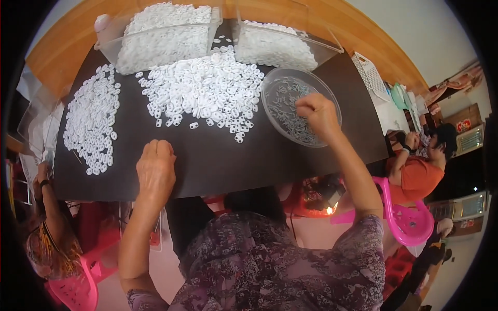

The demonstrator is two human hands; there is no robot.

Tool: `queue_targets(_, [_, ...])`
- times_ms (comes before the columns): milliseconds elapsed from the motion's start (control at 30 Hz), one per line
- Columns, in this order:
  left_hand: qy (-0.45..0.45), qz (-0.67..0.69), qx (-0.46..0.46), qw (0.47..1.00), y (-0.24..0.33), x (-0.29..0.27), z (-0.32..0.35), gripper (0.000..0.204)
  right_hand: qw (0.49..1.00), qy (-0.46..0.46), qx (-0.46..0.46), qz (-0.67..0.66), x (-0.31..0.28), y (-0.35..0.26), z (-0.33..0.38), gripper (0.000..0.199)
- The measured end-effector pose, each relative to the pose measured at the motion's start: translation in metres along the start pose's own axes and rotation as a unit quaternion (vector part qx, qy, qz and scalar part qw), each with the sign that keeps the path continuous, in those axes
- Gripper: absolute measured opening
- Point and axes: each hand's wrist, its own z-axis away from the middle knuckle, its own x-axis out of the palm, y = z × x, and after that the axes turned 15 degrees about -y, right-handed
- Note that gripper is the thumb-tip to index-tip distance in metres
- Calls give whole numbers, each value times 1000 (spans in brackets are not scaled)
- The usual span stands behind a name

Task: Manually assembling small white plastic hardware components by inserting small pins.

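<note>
My left hand [156,168] rests near the front of the dark table with its fingers curled closed; whatever it may hold is hidden. My right hand [317,115] is over a round clear dish [267,98], its fingers pinched together, and I cannot make out anything between them. Many small grey metal pieces [290,116], thin like screws or pins, lie in the dish. Beyond my hands spreads a large heap of small white oval plastic pieces [202,85] with holes in them. A second group of white oval pieces [92,122] covers the table's left side.
Two clear bins [220,31] [334,46] full of white pieces stand at the table's far side. A white perforated basket [369,75] is beyond the right edge. One person [423,173] in orange sits at right, another [49,223] at left. Pink chairs [410,223] stand nearby.
</note>
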Motion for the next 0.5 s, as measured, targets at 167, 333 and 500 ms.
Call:
queue_targets(167, [37,25,20,999,18,0,9,19,987,-27,-68,145,17,7,-4,5])
queue_targets(333, [60,50,28,997,27,-3,17,15,973,-63,-88,205,27,19,-9,2])
queue_targets(500, [75,118,23,990,33,0,22,11,958,-87,-115,247,29,13,-17,4])
